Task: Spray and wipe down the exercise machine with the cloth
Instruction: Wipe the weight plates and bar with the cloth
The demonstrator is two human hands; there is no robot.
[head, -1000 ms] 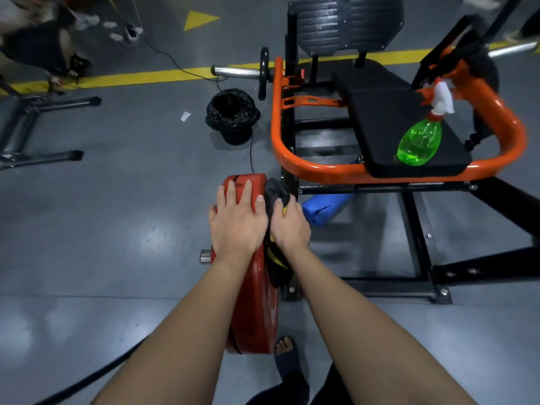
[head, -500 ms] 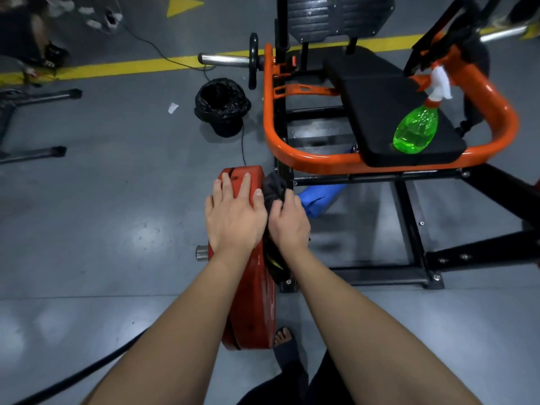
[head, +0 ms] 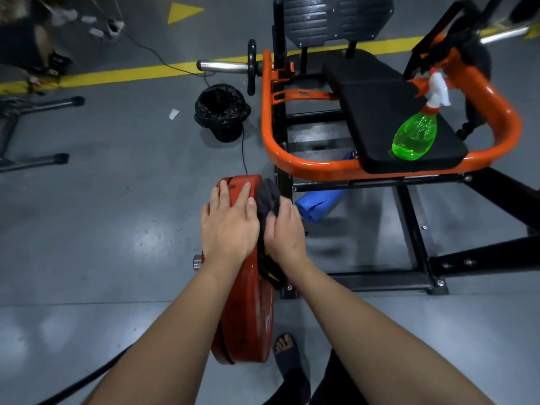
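Note:
A red weight plate (head: 245, 311) stands on edge on the machine's loading peg, just below me. My left hand (head: 228, 226) lies flat on its top rim with fingers straight. My right hand (head: 285, 232) presses a dark cloth (head: 267, 200) against the plate's right face; its fingers wrap into the cloth. The exercise machine has an orange tube frame (head: 292, 159) and a black seat pad (head: 385, 118). A green spray bottle (head: 415, 135) with a white and orange trigger stands upright on the seat's front right corner.
A black bin with a liner (head: 222, 112) stands on the grey floor left of the machine. A thin cable (head: 242, 153) runs past it. A blue roll (head: 321, 203) lies under the frame. Black base bars (head: 409, 244) spread to the right. My sandalled foot (head: 287, 355) is beside the plate.
The view has shifted slightly. Both hands stay on the plate, and the right hand with the cloth has shifted a little along the plate's face.

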